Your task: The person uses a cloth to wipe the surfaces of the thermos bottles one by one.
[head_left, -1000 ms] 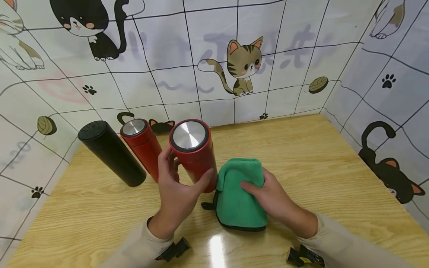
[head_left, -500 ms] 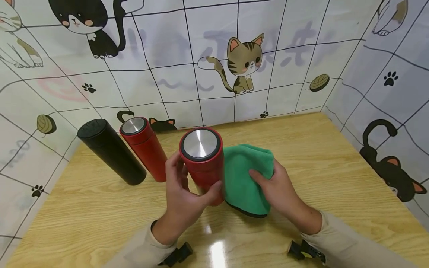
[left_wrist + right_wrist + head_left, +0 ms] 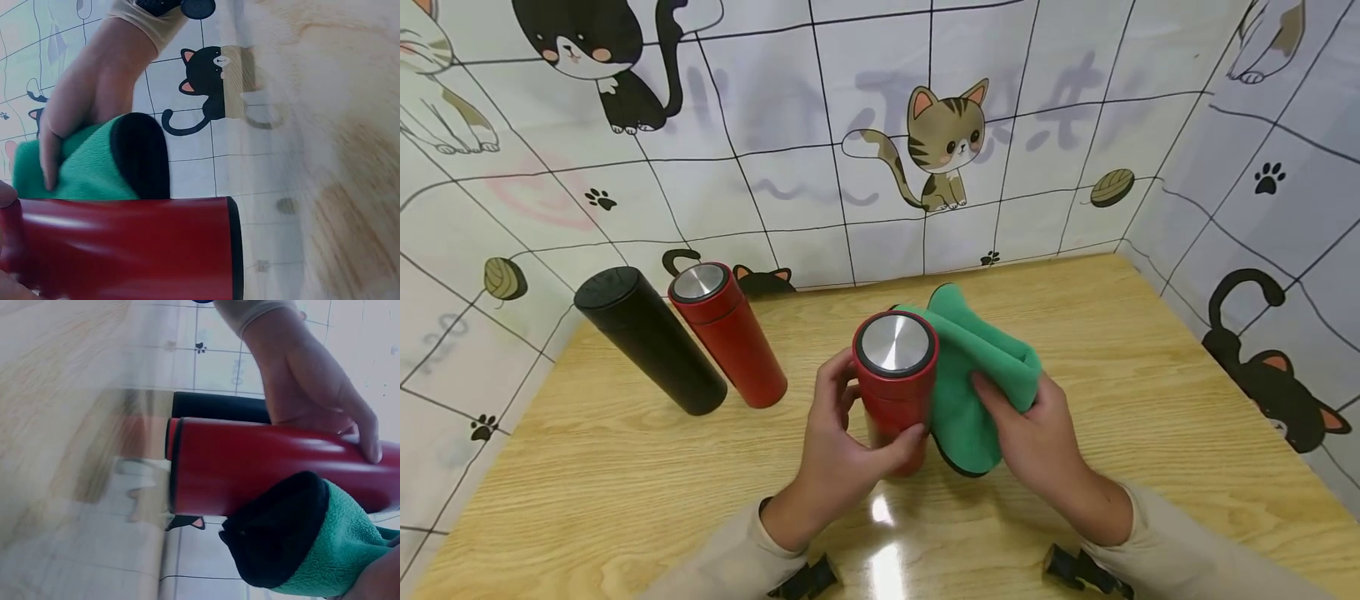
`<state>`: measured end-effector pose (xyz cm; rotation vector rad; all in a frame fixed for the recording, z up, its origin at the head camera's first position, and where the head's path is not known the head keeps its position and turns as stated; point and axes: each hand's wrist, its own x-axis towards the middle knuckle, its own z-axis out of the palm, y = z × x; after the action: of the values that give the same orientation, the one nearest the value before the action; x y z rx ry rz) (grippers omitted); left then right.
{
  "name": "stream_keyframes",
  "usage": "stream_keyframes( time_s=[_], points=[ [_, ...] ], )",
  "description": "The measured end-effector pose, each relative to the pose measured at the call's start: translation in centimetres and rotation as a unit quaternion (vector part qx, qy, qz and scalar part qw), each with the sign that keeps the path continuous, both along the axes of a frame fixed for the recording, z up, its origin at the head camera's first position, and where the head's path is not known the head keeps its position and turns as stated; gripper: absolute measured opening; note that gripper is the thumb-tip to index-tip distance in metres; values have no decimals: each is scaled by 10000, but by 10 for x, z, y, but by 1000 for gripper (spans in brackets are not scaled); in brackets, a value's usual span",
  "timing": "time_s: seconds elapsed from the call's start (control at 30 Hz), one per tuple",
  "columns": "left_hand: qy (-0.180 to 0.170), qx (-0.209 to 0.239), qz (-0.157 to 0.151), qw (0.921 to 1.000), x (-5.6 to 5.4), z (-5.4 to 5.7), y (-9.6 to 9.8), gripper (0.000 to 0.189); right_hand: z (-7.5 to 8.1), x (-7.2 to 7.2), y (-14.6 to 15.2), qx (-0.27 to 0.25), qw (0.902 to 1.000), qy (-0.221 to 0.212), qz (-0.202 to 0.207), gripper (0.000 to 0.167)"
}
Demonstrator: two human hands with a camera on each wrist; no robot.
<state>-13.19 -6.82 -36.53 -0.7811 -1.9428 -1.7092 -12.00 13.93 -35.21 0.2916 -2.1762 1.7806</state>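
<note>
My left hand (image 3: 850, 450) grips a red thermos flask (image 3: 895, 392) round its side, with its steel-topped lid facing up. In the left wrist view the base of this red thermos flask (image 3: 125, 250) seems held off the table, though the gap is hard to judge. In my right hand (image 3: 1048, 450) is a folded green cloth (image 3: 970, 408) with black edging, pinched between thumb and fingers. The cloth lies against the flask's right side; in the right wrist view, the dark-edged fold of the green cloth (image 3: 344, 550) overlaps the red wall.
A second red thermos flask (image 3: 730, 342) and a black flask (image 3: 655, 350) stand upright side by side at the left. The wood-grain table (image 3: 587, 500) is bordered by a white cat-print backdrop (image 3: 775, 192) behind and at the sides.
The held flask has moved right and toward me. My right hand has shifted slightly right; the cloth, flatter before, is now folded up more and lies along the flask's right side.
</note>
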Motion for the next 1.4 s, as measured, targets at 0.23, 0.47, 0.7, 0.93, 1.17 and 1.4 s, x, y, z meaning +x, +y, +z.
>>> stream_keyframes(
  time_s=[0.23,0.47,0.7,0.93,1.17,1.4],
  points=[
    [-110,-321,-72,9994,0,-3,2,89,2,9,-4,-420,9900,1266,458,48],
    [-330,-427,-82,9985,1,-7,2,89,-3,8,-7,-350,9863,1113,1169,61],
    [-351,-519,-131,9980,1,-13,1,89,-7,5,-8,-175,9847,734,1573,68],
    [-500,-759,-248,9956,3,-11,3,88,-11,5,-7,127,9916,574,1154,62],
    [-476,-1312,-2,9902,6,-6,2,89,-12,4,-8,630,9900,620,1096,67],
    [-780,-1837,44,9799,6,11,-5,95,-6,13,-9,631,9899,1076,671,57]
  ],
)
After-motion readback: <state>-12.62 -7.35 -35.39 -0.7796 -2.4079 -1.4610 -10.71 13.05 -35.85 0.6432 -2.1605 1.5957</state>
